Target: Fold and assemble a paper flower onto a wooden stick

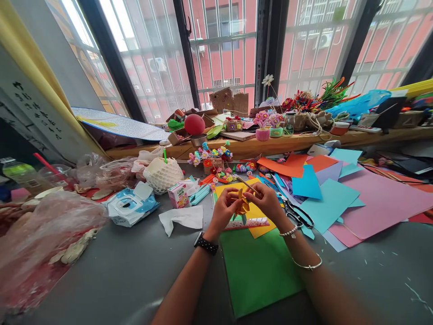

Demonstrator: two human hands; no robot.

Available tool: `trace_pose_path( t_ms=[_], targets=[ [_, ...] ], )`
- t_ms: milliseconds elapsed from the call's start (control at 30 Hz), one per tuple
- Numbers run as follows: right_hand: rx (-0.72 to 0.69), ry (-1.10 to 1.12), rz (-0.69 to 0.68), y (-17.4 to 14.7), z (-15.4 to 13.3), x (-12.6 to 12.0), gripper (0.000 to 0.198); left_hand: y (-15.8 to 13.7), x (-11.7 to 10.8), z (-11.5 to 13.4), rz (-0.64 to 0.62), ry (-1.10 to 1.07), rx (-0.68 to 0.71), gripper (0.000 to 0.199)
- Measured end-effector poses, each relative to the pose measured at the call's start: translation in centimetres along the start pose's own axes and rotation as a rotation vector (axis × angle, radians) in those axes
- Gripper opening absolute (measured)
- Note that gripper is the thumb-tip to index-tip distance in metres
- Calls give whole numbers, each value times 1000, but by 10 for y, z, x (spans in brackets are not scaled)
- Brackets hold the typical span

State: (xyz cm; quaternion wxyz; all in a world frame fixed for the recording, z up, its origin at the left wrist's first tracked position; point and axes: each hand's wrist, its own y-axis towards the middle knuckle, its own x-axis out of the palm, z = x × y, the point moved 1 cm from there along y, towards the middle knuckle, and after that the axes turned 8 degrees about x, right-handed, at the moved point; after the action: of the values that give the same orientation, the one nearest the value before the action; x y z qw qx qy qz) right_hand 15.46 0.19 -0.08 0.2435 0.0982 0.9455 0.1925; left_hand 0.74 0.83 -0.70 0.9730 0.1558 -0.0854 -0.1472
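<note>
My left hand (223,210) is closed around a small folded yellow paper flower (243,207), its fingertips pinching the petals. A thin wooden stick (249,185) is gripped in my right hand (266,201), whose fingers also come up against the flower. Both hands hover over a green paper sheet (262,275) and a yellow sheet (261,231). A pink patterned strip (257,222) lies just under the flower, partly hidden by the hands. Black-handled scissors (300,214) rest to the right of my right wrist.
Blue, pink and orange papers (382,194) spread on the right. On the left are a wet-wipe pack (131,207), a small pink box (178,195), a white tissue (182,219) and plastic bags (67,234). Small colourful flowers (211,158) stand before the wooden sill (237,146).
</note>
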Motion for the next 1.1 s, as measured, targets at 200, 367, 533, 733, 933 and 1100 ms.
trace_pose_path(
  t_ms=[200,367,533,733,933,1100],
  targets=[
    [64,144,-91,-1,0,1,28,-1,-1,2,-29,-36,29,37],
    [76,215,-125,-2,-1,1,30,0,-3,2,-52,-41,4,35],
    [106,210,-124,-1,1,3,33,1,-5,2,-47,-45,-42,38],
    [102,206,-124,-2,3,6,33,1,-8,2,-70,-101,-138,41],
    [112,236,-146,-3,0,7,31,0,-10,5,-116,-123,-189,41],
    [107,284,-169,-4,-2,7,31,0,-12,13,-150,-81,-169,39]
  ],
)
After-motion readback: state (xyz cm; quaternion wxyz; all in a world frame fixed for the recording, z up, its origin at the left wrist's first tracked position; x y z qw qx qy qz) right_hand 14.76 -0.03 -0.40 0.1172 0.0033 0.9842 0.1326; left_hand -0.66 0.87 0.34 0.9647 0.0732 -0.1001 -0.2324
